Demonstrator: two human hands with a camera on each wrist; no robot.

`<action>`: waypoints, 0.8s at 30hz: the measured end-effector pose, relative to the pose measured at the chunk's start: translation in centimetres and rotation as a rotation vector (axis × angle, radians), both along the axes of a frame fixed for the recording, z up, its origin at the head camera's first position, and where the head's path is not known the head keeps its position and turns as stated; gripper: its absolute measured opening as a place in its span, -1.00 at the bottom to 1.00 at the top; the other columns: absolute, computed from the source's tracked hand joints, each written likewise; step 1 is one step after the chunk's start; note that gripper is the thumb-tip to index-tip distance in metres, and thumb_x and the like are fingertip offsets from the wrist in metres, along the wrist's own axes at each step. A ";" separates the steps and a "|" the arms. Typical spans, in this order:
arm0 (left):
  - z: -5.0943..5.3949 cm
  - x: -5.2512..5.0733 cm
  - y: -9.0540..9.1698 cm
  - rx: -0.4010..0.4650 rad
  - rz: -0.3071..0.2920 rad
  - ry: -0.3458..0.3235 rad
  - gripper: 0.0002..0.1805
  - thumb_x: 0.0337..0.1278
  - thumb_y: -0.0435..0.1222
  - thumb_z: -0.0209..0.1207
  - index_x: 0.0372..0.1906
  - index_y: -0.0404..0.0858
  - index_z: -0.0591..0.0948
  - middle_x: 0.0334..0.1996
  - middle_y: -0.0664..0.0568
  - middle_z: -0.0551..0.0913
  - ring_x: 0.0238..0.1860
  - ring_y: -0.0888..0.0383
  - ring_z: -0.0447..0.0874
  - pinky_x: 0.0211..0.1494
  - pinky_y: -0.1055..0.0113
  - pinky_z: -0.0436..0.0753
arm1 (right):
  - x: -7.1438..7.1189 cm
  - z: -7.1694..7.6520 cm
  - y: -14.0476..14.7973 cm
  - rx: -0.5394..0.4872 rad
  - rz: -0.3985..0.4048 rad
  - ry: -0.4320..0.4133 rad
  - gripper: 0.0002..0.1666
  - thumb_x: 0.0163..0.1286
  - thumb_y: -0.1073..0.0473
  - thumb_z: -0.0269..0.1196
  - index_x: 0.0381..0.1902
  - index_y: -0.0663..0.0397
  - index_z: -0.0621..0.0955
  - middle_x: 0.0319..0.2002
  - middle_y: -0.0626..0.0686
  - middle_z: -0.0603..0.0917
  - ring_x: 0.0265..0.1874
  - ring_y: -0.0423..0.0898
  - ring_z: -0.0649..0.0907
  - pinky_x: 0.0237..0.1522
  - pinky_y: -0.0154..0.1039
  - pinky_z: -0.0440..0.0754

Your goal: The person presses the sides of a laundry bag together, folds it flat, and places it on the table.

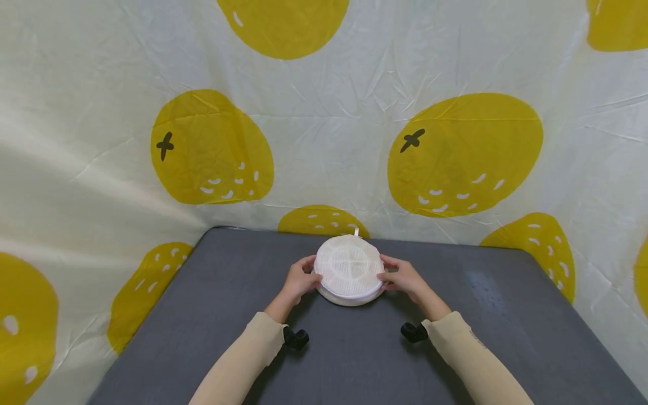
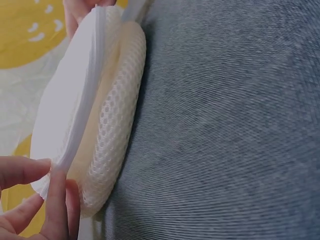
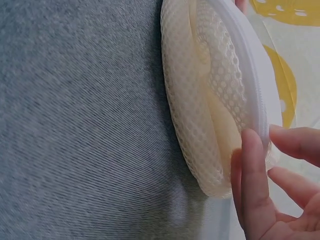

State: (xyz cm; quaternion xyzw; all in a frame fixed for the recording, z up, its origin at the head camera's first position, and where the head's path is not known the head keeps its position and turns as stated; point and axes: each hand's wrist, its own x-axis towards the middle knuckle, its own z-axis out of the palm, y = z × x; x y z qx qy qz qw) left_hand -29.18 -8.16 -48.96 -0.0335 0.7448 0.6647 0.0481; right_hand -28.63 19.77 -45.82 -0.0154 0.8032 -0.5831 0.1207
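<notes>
A round white mesh bag lies on the dark table, with a small loop at its far edge. My left hand pinches the bag's left rim, and my right hand pinches the right rim. In the left wrist view, thumb and fingers of the left hand hold the zippered edge of the bag. The right wrist view shows the right hand gripping the same white edge of the bag, whose lower mesh layer bulges out below on the table side.
The grey table reaches back to a white cloth printed with large yellow fruit shapes. This cloth hangs behind the table and along its sides. Black devices sit at both wrists, by the beige sleeves.
</notes>
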 end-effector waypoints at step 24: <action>0.6 -0.7 0.0 -0.040 0.043 0.061 -0.42 0.12 -0.63 0.28 0.30 -0.42 0.55 -0.13 -0.21 0.51 -0.37 0.12 0.55 -0.26 0.29 0.74 | -1.1 -0.4 -0.2 0.323 0.081 0.269 -0.23 0.27 0.48 0.36 0.42 0.46 0.39 0.51 0.41 0.20 -0.11 0.18 0.66 -0.26 -0.17 0.70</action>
